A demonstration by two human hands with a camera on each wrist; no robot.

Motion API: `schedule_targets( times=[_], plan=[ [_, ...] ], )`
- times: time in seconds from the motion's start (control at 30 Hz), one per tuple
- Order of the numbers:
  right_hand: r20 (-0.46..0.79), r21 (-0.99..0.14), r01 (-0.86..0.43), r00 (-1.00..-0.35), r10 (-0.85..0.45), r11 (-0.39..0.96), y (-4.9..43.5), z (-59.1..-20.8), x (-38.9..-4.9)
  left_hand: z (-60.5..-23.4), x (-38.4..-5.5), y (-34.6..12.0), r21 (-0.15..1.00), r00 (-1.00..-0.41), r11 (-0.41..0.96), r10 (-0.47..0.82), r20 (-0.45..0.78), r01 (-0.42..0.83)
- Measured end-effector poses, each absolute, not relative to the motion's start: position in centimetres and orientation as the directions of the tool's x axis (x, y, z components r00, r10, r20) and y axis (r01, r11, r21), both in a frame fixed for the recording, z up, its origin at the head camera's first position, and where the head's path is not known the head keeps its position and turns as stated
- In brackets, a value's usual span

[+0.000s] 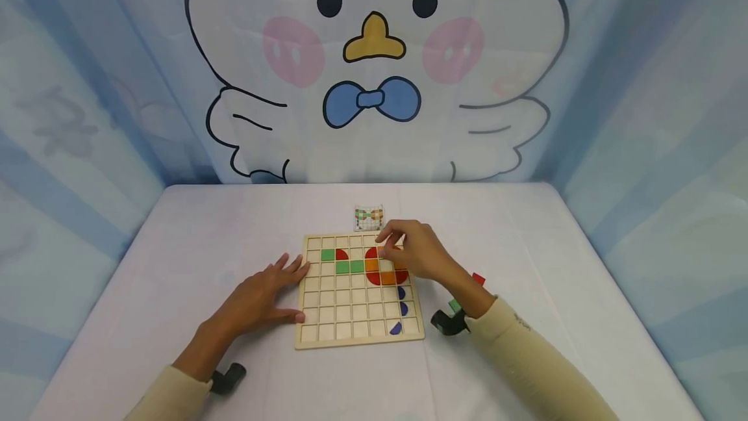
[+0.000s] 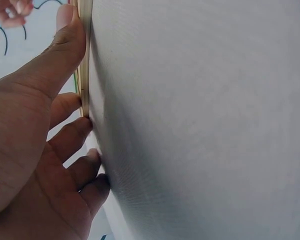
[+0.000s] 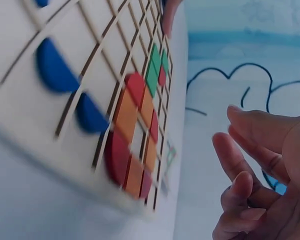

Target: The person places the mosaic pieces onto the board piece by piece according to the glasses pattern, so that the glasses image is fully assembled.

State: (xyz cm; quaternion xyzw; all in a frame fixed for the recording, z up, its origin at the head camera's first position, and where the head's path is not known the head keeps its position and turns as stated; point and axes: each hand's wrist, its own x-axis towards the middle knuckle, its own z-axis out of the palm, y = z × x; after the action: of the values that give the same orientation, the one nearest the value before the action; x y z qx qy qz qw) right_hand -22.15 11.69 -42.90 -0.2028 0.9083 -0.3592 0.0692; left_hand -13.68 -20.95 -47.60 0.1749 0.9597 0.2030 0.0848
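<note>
On white cloth [image 1: 234, 226], lower centre, touches gridded board [image 1: 328, 314] with spread left hand [image 1: 257, 296]; poises released right hand [image 1: 419, 251] (fingers loosely bent) over red-and-orange pieces [image 1: 388, 278].

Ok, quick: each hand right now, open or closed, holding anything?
Left hand: open, touching the edge of the board.
Right hand: open above the board, nothing visible in it.

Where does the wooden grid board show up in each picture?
Head: the board lies below the middle, seen from above.
Left wrist: the board is a thin edge at upper left.
Right wrist: the board slants across the left side.
Shared landmark: the black-outlined curtain.
</note>
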Motion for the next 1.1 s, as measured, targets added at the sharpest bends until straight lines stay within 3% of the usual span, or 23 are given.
schedule_targets(
  times=[0.4,0.73,1.1],
  plan=[
    [-0.064,-0.658,-0.128,-0.972,-0.225,0.742,19.7,-44.2,-19.9,-47.3,-13.7,-21.0,0.417,-0.925,0.860,0.366,-0.101,0.295],
    [-0.135,-0.631,-0.074,-0.970,-0.203,0.772,23.8,-45.2,-17.9,-47.2,-13.6,-20.9,0.407,-0.926,0.863,0.367,-0.095,0.300],
    [-0.171,-0.531,-0.099,-0.960,-0.221,0.842,24.3,-45.7,-16.8,-47.5,-13.6,-21.0,0.411,-0.924,0.856,0.375,-0.078,0.313]
  ],
)
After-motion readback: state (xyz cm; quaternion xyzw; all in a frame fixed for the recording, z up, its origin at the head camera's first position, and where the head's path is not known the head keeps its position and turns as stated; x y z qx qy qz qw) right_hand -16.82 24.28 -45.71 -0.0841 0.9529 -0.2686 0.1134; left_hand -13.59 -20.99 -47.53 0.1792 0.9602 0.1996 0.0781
